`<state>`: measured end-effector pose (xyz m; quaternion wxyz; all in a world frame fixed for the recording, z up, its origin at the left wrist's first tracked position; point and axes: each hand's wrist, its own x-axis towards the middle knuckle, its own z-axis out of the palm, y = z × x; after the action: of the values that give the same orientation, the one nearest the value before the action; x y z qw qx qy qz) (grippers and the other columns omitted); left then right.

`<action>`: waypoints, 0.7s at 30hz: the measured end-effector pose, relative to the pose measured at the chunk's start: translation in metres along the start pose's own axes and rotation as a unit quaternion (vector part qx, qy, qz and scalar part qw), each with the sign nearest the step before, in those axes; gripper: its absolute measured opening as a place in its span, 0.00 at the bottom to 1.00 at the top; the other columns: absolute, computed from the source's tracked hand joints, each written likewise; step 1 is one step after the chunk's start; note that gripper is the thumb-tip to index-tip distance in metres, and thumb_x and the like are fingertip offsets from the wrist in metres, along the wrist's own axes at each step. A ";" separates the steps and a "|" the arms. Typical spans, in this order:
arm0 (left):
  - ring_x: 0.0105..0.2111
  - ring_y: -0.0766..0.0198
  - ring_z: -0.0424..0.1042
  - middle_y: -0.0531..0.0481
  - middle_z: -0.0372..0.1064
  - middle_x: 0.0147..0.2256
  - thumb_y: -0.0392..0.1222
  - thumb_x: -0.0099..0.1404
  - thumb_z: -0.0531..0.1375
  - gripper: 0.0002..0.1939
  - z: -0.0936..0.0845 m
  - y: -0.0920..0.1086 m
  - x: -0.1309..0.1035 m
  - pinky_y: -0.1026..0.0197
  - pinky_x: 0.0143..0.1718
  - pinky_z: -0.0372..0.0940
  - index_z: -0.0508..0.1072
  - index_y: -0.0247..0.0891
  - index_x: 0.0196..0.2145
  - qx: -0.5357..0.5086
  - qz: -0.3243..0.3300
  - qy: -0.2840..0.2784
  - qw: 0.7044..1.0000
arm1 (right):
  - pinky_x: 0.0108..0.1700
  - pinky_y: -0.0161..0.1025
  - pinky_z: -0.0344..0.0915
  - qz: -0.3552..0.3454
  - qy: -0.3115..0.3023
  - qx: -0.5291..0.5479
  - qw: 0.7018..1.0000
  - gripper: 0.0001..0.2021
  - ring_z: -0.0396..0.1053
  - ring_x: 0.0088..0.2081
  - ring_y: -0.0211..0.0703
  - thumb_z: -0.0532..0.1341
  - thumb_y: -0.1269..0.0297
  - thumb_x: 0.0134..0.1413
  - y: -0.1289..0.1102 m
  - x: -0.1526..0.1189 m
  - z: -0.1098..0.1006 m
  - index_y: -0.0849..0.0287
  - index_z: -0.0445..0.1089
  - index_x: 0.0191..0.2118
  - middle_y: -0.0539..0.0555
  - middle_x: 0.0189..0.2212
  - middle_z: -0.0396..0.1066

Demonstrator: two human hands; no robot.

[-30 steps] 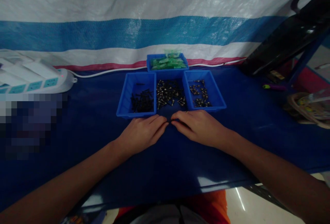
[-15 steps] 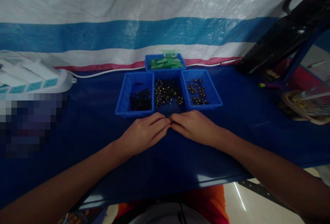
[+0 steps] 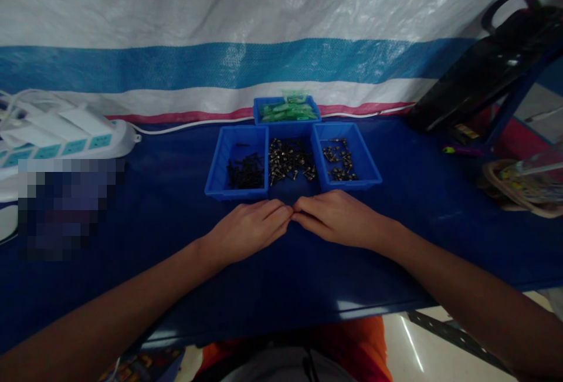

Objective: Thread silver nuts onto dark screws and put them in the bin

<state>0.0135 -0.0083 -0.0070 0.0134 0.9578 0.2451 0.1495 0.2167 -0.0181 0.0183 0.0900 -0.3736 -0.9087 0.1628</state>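
My left hand [image 3: 250,226] and my right hand [image 3: 336,217] meet fingertip to fingertip above the blue table, just in front of the bins. Both are closed in a pinch; whatever lies between the fingertips is too small and hidden to name. Beyond the left hand, a blue bin [image 3: 215,168] holds dark, thin screw-like pieces [image 3: 246,172]. A pile of small metal-and-black parts [image 3: 290,158] lies in the middle, between the bins. Past my right hand, another blue bin [image 3: 367,162] contains small shiny metal parts [image 3: 341,162].
A smaller blue bin [image 3: 259,117] of green packets [image 3: 288,111] stands at the back. White power strips [image 3: 83,141] lie left, a black bottle [image 3: 475,71] leans at back right, and a basket [image 3: 492,179] sits right. A striped tarp [image 3: 211,65] hangs behind the blue table [image 3: 272,294].
The view has shifted slightly, so the bins and power strips appear a little farther right. My hands remain together, with their fingertips drawn slightly closer.
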 end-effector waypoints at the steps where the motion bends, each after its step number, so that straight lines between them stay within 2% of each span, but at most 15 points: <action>1: 0.33 0.67 0.69 0.50 0.67 0.33 0.39 0.67 0.46 0.10 0.000 0.000 0.000 0.65 0.34 0.67 0.66 0.35 0.39 -0.001 -0.007 -0.007 1.000 | 0.29 0.32 0.54 0.003 -0.001 -0.010 1.000 0.11 0.65 0.26 0.34 0.48 0.62 0.61 0.000 0.000 0.000 0.61 0.62 0.32 0.49 0.24 0.67; 6: 0.30 0.66 0.69 0.50 0.66 0.32 0.43 0.67 0.47 0.12 0.000 0.000 0.000 0.62 0.32 0.67 0.66 0.36 0.37 -0.012 -0.070 -0.030 0.997 | 0.31 0.33 0.56 0.017 0.012 -0.007 1.000 0.11 0.67 0.28 0.36 0.47 0.62 0.62 0.003 0.000 -0.003 0.61 0.63 0.36 0.50 0.26 0.68; 9: 0.30 0.67 0.69 0.51 0.66 0.32 0.41 0.67 0.49 0.10 -0.002 -0.002 0.000 0.64 0.33 0.67 0.66 0.36 0.38 -0.058 -0.077 0.002 0.995 | 0.32 0.33 0.57 0.023 0.005 0.009 1.000 0.11 0.68 0.30 0.37 0.47 0.62 0.62 0.003 -0.001 -0.008 0.61 0.64 0.38 0.51 0.28 0.69; 13: 0.34 0.70 0.69 0.52 0.67 0.34 0.39 0.66 0.51 0.09 -0.002 -0.003 0.000 0.67 0.38 0.65 0.66 0.36 0.42 -0.114 -0.057 0.062 0.990 | 0.31 0.32 0.56 0.013 -0.013 0.003 1.000 0.09 0.67 0.28 0.36 0.49 0.63 0.61 0.003 -0.001 -0.009 0.61 0.64 0.35 0.50 0.26 0.68; 17: 0.35 0.71 0.69 0.52 0.68 0.36 0.38 0.65 0.52 0.10 0.000 -0.002 -0.001 0.68 0.38 0.66 0.66 0.37 0.44 -0.124 -0.007 0.073 0.990 | 0.28 0.32 0.54 -0.002 -0.034 0.009 0.999 0.08 0.65 0.26 0.34 0.49 0.66 0.60 0.002 -0.001 -0.003 0.60 0.62 0.32 0.49 0.25 0.67; 21: 0.35 0.70 0.69 0.51 0.69 0.37 0.38 0.65 0.52 0.10 -0.001 -0.002 -0.002 0.67 0.38 0.66 0.66 0.37 0.44 -0.108 -0.006 0.073 0.991 | 0.29 0.32 0.54 0.006 -0.036 0.008 0.999 0.09 0.66 0.27 0.35 0.49 0.66 0.60 0.002 0.000 -0.001 0.60 0.62 0.32 0.50 0.26 0.68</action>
<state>0.0104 -0.0072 -0.0071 0.0999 0.9358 0.2338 0.2444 0.2183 -0.0168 0.0184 0.0596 -0.3719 -0.9080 0.1835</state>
